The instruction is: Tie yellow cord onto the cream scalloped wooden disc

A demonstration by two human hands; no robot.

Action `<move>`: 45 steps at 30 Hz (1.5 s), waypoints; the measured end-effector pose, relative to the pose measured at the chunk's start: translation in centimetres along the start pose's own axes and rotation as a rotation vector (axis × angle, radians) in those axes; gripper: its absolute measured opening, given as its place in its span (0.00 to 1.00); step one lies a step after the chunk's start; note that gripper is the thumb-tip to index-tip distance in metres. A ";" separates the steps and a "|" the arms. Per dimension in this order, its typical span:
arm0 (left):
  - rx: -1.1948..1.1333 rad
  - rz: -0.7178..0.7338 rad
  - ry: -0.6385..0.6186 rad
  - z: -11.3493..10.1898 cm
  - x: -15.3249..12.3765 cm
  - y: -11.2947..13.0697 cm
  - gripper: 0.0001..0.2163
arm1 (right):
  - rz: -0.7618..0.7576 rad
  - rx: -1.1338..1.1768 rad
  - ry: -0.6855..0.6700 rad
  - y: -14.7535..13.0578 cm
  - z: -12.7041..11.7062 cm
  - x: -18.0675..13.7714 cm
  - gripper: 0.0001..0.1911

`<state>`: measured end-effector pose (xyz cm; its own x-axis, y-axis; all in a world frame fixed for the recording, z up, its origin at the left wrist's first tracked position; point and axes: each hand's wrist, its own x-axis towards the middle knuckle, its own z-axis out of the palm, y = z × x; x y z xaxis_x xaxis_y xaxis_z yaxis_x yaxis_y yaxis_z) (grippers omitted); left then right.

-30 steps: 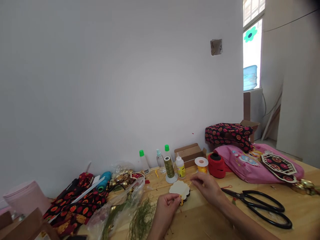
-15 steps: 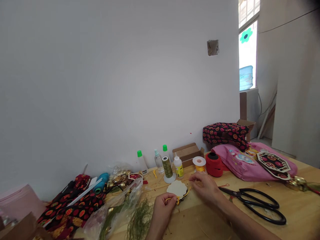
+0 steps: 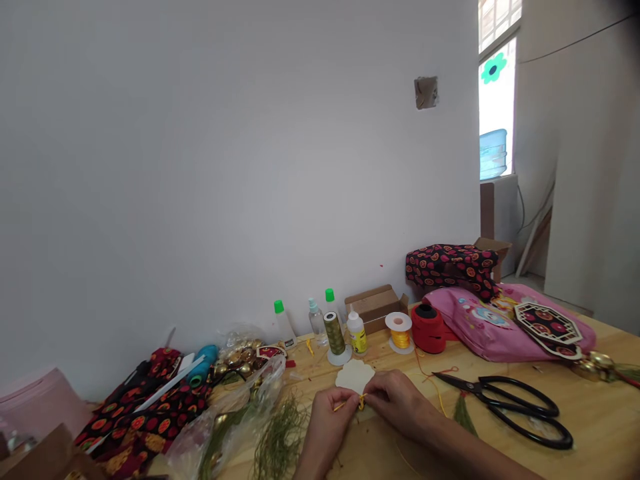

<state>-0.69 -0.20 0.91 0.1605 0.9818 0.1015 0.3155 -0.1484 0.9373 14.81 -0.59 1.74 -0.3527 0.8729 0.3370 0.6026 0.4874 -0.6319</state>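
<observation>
A cream, scallop-edged flat piece (image 3: 355,375) lies on the wooden table in front of me. At its near edge a yellow cord (image 3: 361,401) is knotted. My left hand (image 3: 333,408) pinches this cord from the left, with a short end showing between its fingers. From the right, my right hand (image 3: 391,396) pinches the same cord beside the knot. Both sets of fingertips nearly meet there and hide part of the cord and the piece's lower edge.
Black-handled scissors (image 3: 510,400) and a green tassel (image 3: 464,415) lie to the right. Behind stand an olive thread spool (image 3: 335,337), a glue bottle (image 3: 357,333), a yellow cord spool (image 3: 399,337) and a red spool (image 3: 429,329). Green threads (image 3: 280,437) and a plastic bag (image 3: 240,420) are at left.
My right hand has come left and down from beside the piece to the knot, closing on the cord. My left hand has shifted slightly right. The tassel and yellow spool are now uncovered.
</observation>
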 end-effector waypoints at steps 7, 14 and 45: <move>0.018 -0.018 0.016 0.2 0.0 -0.1 0.11 | -0.006 0.031 0.024 -0.5 -0.2 0.0 0.11; -0.051 0.007 -0.007 0.6 -0.3 0.6 0.09 | 0.015 -0.037 0.086 -0.6 0.2 0.0 0.11; -0.106 -0.066 0.021 0.6 0.0 0.3 0.10 | 0.126 0.422 0.104 0.3 1.0 0.4 0.12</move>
<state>-0.06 -0.34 1.01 0.1222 0.9915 0.0439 0.2238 -0.0707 0.9721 14.14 -0.13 0.92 -0.2087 0.9327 0.2943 0.2838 0.3457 -0.8944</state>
